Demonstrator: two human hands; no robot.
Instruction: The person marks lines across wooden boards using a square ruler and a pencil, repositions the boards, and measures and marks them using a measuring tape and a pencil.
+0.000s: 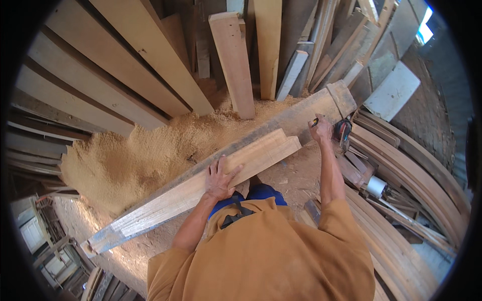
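My left hand (219, 179) lies flat with its fingers spread on a pale wooden board (261, 159), which has a stepped cut at its right end. The board rests along a long, thick plank (306, 113) that slants from lower left to upper right. Near the plank's right end, my right hand (323, 130) is closed on a small yellow-and-black object (315, 122), too small to name. Close beside that hand sits a dark power tool (343, 129) with red parts; its exact kind cannot be made out.
Behind the plank spreads a heap of sawdust (135, 160). Tall boards (113, 60) lean upright along the far side, and a shorter board (233, 62) stands among them. To my right are stacked lengths of timber (401, 165) and a white cylinder (375, 186).
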